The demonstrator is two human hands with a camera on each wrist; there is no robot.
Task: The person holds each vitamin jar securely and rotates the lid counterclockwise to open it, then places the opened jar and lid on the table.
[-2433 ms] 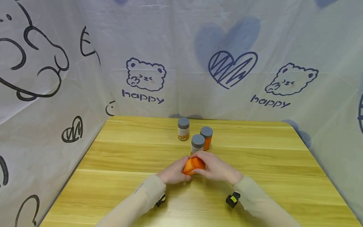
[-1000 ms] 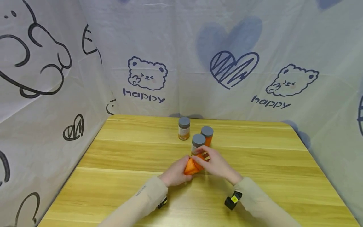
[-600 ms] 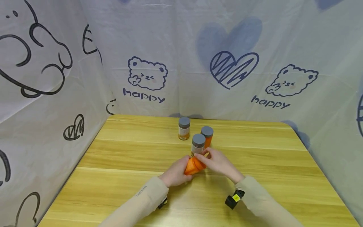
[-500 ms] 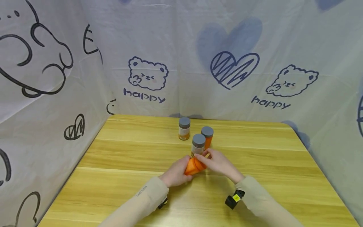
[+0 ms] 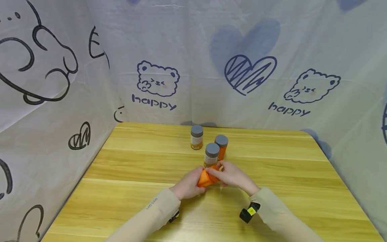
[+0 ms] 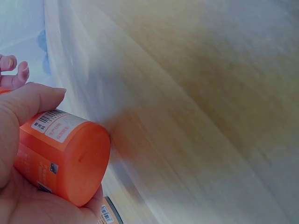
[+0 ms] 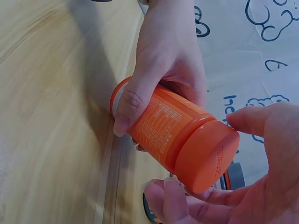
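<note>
Bottle, bright orange, pale-printed, matching embossed cap, tilted

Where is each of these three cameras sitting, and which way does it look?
Head: worn on the person's head, facing forward and down over the wooden table toward the printed cloth; both sleeves, the left hand and right hand show.
Left wrist: worn there, facing the orange bottle's base; the left hand shows, plus some right fingertips.
Right wrist: worn there, facing the lid; parts of both hands show.
Shared: both wrist views show the orange bottle, from opposite ends.
</note>
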